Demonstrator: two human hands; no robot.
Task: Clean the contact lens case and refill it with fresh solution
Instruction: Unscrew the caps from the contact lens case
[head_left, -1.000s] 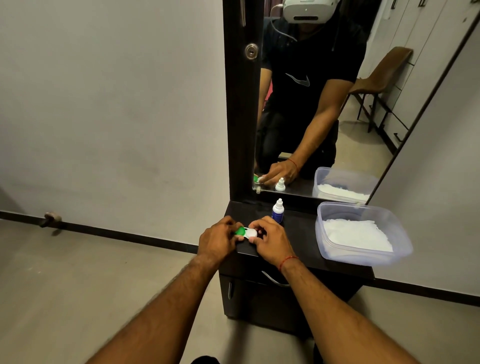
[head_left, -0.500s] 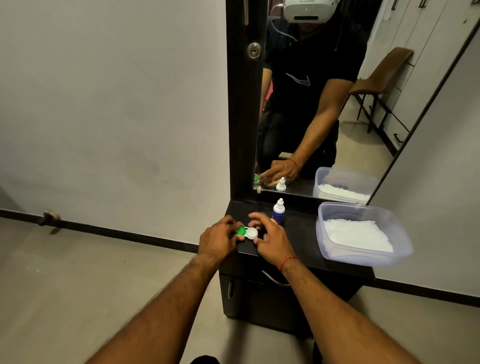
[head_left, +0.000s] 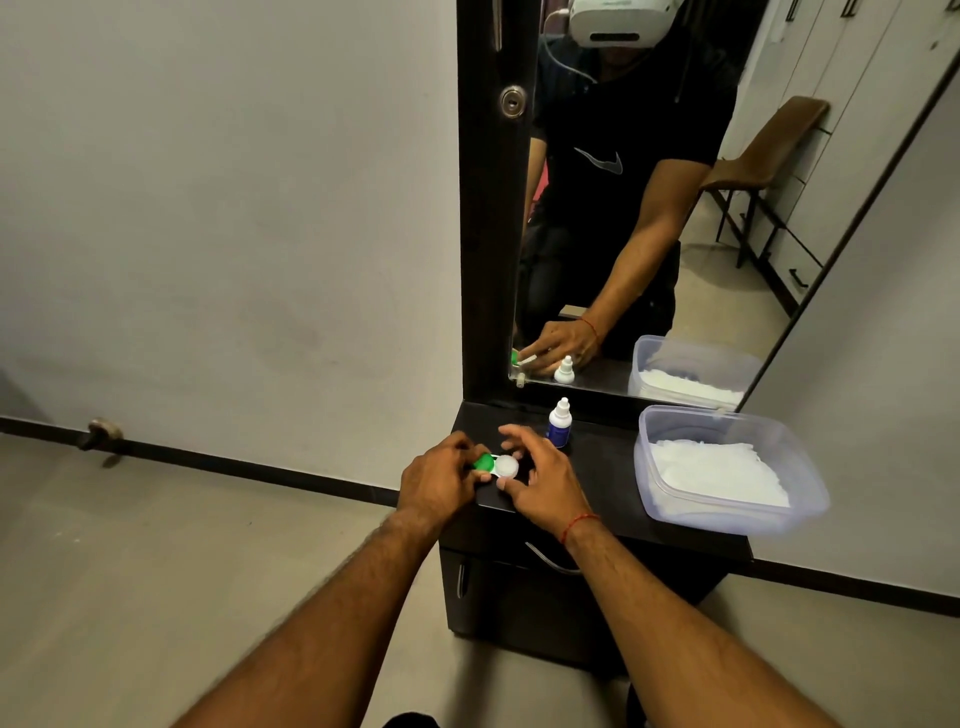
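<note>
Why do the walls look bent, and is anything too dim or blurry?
Head view: the wide-angle lens bows the skirting and mirror frame; dim room light leaves the cabinet top nearly black; the lens case between the hands is small and soft.

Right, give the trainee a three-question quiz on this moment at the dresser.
1. True or false: the solution bottle stands capped and untouched behind the hands.
2. Which cap of the contact lens case is under the left hand? A) green B) white C) blue
3. What lies in the clear plastic tub on the dresser top?

Key
1. True.
2. A; the right hand is at the white one.
3. White tissues or pads; which cannot be told.
</note>
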